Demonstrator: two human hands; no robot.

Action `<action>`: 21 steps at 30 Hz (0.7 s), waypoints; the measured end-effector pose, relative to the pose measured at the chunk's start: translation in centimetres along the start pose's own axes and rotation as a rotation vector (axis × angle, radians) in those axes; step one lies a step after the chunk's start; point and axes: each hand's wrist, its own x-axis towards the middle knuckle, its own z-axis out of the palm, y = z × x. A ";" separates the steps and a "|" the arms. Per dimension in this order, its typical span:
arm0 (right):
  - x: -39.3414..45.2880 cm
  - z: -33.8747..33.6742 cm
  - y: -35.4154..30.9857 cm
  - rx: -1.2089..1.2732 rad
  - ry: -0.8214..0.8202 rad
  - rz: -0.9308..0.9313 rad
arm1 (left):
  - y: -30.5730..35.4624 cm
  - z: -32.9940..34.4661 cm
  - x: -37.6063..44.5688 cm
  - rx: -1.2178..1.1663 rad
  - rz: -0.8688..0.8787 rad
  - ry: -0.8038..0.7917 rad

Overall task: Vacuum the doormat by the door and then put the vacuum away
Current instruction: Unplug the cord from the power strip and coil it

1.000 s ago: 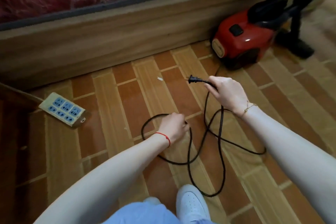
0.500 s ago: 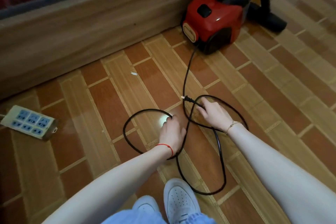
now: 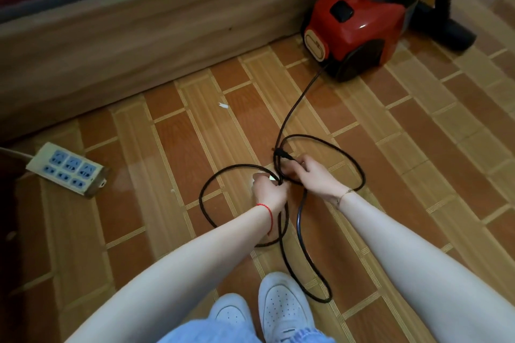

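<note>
A red canister vacuum (image 3: 354, 25) stands on the floor at the upper right, beside the wooden bed base. Its black power cord (image 3: 295, 108) runs from the vacuum's rear down to loose loops on the tiles in front of me. My left hand (image 3: 269, 191) grips the cord where the loops cross. My right hand (image 3: 315, 175) pinches the cord just behind the black plug (image 3: 281, 154), which points up and left. The two hands sit close together. The vacuum's black hose and floor head (image 3: 446, 28) stand behind it at the far right.
A beige power strip (image 3: 67, 168) with blue sockets lies on the floor at the left. The wooden bed base (image 3: 139, 36) runs along the top. My white shoes (image 3: 281, 306) are at the bottom centre, next to a cord loop. A scrap of white paper (image 3: 223, 105) lies on the tiles.
My right hand has carried the plug down from mid-air to the floor loops and close to my left hand. The cord now lies in two loops crossing between my hands.
</note>
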 end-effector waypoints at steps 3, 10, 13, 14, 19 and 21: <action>0.7 0.4 -0.1 0.136 -0.033 -0.021 | -0.1 -0.6 1.2 -0.106 -0.074 0.026; 1.9 1.1 -2.9 0.061 -0.057 -0.134 | 0.6 -3.1 3.0 -0.270 0.023 0.024; 2.4 1.1 -4.2 -0.101 0.065 -0.235 | 1.1 -4.6 3.6 -0.207 0.060 0.054; 2.6 1.1 -4.5 -0.168 0.113 -0.277 | 1.4 -5.2 3.7 -0.191 0.074 0.061; 3.6 1.2 -5.2 -0.476 0.250 -0.447 | 2.4 -7.5 3.8 -0.151 0.170 0.012; 3.7 1.6 -5.5 -0.449 0.298 -0.471 | 2.9 -8.2 3.9 -0.155 0.195 -0.029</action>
